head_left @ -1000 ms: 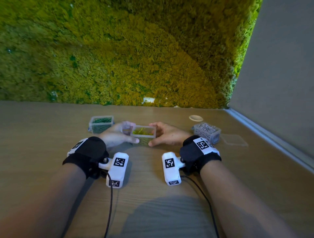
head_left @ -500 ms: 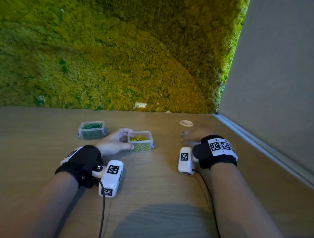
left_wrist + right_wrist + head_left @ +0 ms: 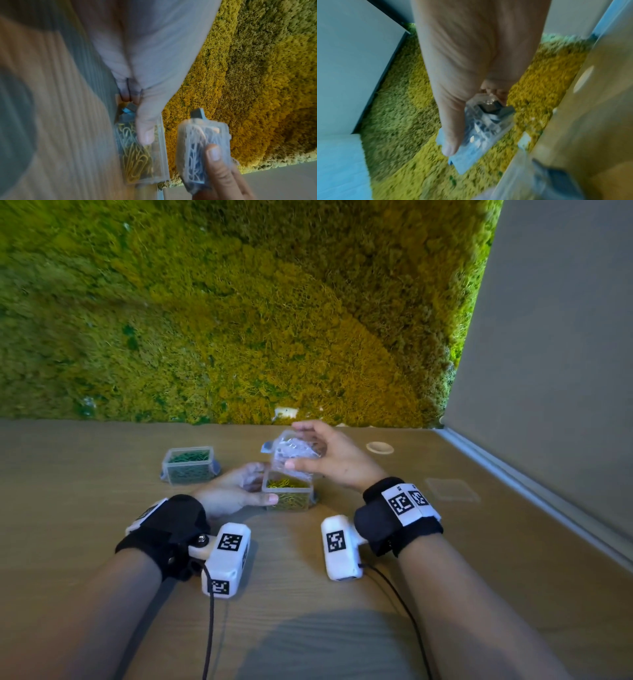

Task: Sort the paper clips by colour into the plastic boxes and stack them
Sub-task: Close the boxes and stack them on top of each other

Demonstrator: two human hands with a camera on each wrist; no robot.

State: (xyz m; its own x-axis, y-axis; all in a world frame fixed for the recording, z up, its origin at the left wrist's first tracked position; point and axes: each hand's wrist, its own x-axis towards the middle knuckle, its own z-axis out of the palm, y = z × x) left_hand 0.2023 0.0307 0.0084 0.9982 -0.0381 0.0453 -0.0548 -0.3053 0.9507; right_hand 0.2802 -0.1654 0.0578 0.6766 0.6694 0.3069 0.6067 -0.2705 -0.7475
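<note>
Fingers (image 3: 301, 428) of the right hand (image 3: 337, 460), empty half a second ago, now curl round the box of white clips (image 3: 294, 451), lifted tilted just above the yellow box (image 3: 287, 495), which the left hand (image 3: 233, 494) grips on the table (image 3: 102, 525). Stacking looks imminent; the green box (image 3: 186, 464) waits at ten o'clock.

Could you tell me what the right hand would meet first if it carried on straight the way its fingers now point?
Probably nothing nearby: the right hand, holding the box of white clips above the yellow-clip box, points left over the table; the green-clip box seems lower, though depth is unclear.
</note>
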